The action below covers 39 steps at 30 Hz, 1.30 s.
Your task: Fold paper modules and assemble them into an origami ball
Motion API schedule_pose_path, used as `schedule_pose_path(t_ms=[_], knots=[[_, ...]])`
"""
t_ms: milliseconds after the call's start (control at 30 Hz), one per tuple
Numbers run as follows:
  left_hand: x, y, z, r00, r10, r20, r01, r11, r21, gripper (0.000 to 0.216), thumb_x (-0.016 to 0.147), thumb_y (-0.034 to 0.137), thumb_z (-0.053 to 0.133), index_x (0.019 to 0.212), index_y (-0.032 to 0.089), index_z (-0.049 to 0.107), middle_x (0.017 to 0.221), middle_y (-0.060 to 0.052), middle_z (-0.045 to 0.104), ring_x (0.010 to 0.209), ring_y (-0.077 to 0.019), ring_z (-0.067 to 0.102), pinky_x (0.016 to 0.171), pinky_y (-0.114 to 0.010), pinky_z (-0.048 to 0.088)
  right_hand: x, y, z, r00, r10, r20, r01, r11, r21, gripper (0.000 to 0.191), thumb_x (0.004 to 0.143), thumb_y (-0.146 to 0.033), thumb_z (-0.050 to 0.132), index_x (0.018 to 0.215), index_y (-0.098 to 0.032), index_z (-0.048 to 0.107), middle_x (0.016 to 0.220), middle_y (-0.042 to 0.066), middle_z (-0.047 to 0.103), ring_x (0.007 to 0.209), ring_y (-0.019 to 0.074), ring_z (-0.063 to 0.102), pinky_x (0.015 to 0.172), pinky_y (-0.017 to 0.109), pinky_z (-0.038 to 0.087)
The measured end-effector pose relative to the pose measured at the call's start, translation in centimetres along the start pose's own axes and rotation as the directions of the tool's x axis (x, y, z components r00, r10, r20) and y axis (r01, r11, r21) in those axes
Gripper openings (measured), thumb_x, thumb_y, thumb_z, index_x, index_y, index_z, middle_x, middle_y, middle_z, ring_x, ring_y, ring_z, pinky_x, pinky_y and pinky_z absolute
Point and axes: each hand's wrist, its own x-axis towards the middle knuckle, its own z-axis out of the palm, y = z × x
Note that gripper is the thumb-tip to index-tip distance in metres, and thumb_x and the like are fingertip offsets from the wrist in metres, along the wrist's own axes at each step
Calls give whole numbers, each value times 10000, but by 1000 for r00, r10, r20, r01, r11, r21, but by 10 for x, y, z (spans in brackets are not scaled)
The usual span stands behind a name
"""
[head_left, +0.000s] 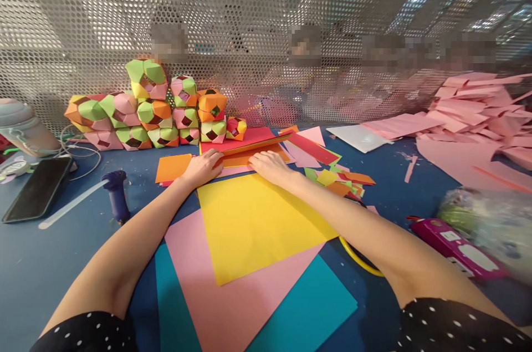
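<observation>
A sheet of orange paper lies between my hands, and a folded strip of it rises along its far side. My left hand has its fingers bent over the left part of this paper. On the right part, my right hand presses with curled fingers. Under and behind the orange paper are red sheets. Closer to me, a large yellow sheet overlaps a pink sheet, which covers part of a teal sheet. What the fingertips pinch is partly hidden.
Folded paper balls are stacked at the back left before a perforated metal screen. On the left are a phone, a bottle and a glue gun. Paper scraps, pink strips and a magenta box lie right.
</observation>
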Motion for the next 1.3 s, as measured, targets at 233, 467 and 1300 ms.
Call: schedule_pose_path(t_ms=[233, 467, 1300], knots=[[0, -3, 2, 1000, 1, 14, -1, 1000, -18, 376, 909, 434, 508, 1231, 242, 550, 1254, -58, 609, 1057, -222, 649, 771, -299, 525, 0, 1, -2, 999, -19, 32, 20, 999, -31, 193, 960, -274, 519, 1032, -132, 627, 1009, 63, 660, 936, 187, 623, 833, 368, 492], [0, -3, 2, 1000, -17, 15, 17, 1000, -23, 355, 922, 388, 492, 1245, 247, 536, 1273, -66, 589, 1063, -223, 646, 765, -303, 527, 1, 1, -6, 1000, -4, 8, 4, 1000, -1, 293, 992, -260, 400, 1012, -124, 658, 1020, 145, 694, 976, 243, 611, 757, 306, 416], [1, 1, -1, 999, -48, 25, 48, 998, -35, 339, 950, 394, 437, 1233, 238, 540, 1277, -67, 591, 1061, -223, 644, 752, -296, 512, 7, 7, -8, 994, -97, -54, 95, 995, -42, 296, 956, -141, 380, 958, -111, 674, 981, 140, 692, 919, 231, 576, 762, 316, 343]])
